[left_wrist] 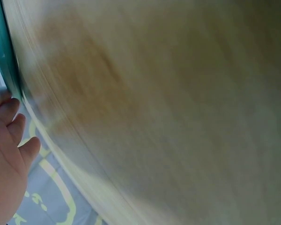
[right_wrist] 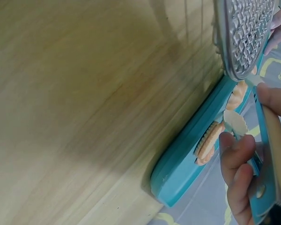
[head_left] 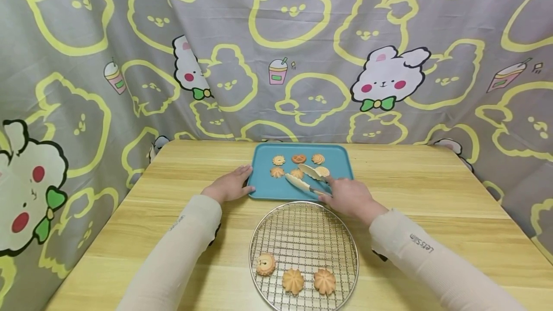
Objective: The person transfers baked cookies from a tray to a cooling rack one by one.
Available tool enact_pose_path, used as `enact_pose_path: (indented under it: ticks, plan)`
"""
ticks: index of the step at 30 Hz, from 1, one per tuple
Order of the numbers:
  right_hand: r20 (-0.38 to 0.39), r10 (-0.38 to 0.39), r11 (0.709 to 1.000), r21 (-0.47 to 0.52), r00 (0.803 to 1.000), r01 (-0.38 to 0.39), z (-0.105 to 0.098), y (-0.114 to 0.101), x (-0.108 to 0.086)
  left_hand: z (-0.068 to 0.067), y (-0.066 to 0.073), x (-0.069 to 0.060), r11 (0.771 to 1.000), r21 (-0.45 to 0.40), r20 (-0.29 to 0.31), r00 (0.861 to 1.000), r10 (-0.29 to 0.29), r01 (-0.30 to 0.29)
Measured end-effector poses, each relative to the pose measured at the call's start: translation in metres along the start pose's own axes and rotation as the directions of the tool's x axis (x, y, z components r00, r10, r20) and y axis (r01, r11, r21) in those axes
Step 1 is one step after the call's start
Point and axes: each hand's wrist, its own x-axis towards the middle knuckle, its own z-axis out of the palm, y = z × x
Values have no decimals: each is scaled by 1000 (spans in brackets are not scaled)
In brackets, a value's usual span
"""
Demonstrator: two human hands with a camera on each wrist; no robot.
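Observation:
My right hand (head_left: 350,197) grips a pair of tongs (head_left: 298,183) over the blue tray (head_left: 268,190). The tongs' pale scalloped tips are spread, one on each side of a flower-shaped cookie (head_left: 296,173); whether they touch it I cannot tell. In the right wrist view, thumb and fingers curl round the tongs' arms (right_wrist: 275,164). My left hand (head_left: 229,185) rests at the tray's left rim, its fingers fairly straight. Several other cookies lie on the tray, among them a pretzel-patterned cookie (head_left: 298,158) and a swirled cookie (head_left: 318,159).
Nearer me on the wooden table (head_left: 173,272) lies a round wire cooling rack (head_left: 302,234). Along its near side sit three cookies: a ring-like cookie (head_left: 265,264), a flower-shaped one (head_left: 293,281) and another flower-shaped one (head_left: 324,281). A patterned curtain (head_left: 242,28) hangs behind the table.

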Motion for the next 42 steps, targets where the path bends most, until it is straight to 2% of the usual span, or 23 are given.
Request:
enact_pose_path:
  ticks: [15,28,42]
  plan:
    - [-30,-25,1000,-17,999,24,3,2,-1,-1,1,-1,1000,-1,1,1000,3,-3]
    - [-23,-29,1000,4,999,29,2,6,-6,0,0,0,1000,8,1,1000,5,-5]
    - [-114,-114,993,-48,987,109,-5,11,-25,-1,1,0,1000,4,4,1000,-6,6]
